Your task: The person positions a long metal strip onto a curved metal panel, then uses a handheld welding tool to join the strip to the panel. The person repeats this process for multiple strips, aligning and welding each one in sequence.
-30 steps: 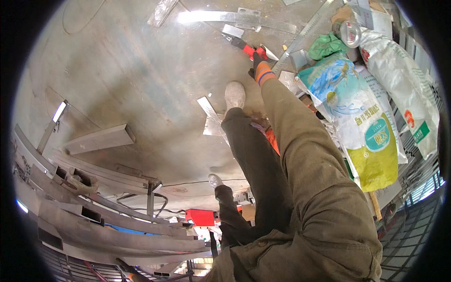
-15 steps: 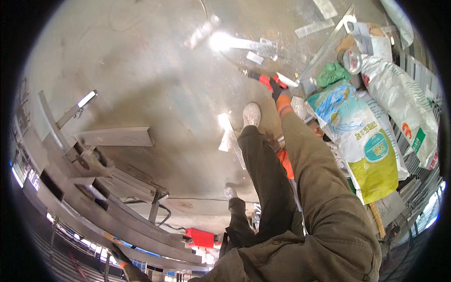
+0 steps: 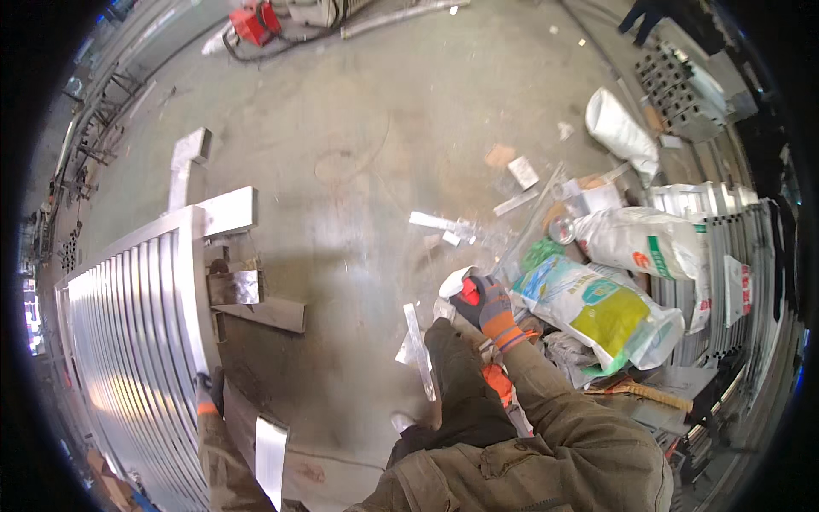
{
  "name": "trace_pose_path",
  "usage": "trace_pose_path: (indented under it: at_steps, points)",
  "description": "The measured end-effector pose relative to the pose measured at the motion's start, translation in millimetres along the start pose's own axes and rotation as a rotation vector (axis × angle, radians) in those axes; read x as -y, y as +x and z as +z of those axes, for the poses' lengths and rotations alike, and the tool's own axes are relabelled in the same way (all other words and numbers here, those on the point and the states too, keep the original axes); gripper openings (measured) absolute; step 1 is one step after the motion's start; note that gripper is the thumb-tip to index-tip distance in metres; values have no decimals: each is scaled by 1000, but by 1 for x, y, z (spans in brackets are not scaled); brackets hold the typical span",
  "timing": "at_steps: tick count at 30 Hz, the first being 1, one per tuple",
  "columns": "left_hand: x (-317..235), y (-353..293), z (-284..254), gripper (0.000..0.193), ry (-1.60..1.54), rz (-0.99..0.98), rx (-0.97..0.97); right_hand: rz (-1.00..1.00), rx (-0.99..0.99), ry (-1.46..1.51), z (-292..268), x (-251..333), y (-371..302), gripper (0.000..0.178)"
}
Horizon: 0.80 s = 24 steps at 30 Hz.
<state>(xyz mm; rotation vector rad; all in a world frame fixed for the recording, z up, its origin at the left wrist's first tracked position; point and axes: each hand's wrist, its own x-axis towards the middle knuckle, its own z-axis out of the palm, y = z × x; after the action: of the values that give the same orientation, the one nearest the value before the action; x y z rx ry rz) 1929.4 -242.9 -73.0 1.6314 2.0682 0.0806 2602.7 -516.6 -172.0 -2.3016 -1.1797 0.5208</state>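
My right hand, in a grey and orange glove, is closed around a red tool above my foot. Most of the tool is hidden by the glove, so its kind cannot be made out. A white curved piece shows right beside it. On the left, my gloved left hand grips the near edge of a large slatted metal panel, its dark fingers either side of the rim. The panel is a row of bright parallel bars in a frame.
Bulging printed sacks lie to the right, with a green crumpled bag and a wooden-handled brush. Metal offcuts are scattered on the floor. Metal profiles stick out beside the panel. A red machine stands far off.
My view has lifted, showing more floor ahead. My right hand has drawn back toward my foot with the red tool. My left hand now shows at the panel's edge.
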Motion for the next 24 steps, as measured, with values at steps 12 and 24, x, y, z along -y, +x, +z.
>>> trace_pose_path:
  at_steps: [12, 24]
  points:
    - [-146, -426, 33, 67, -812, 876, 966, -279, 162, 602, -216, 321, -313, 48]
    - [-35, -442, -27, 38, -567, 516, 895, 113, 589, 1380, -75, 394, -372, 46]
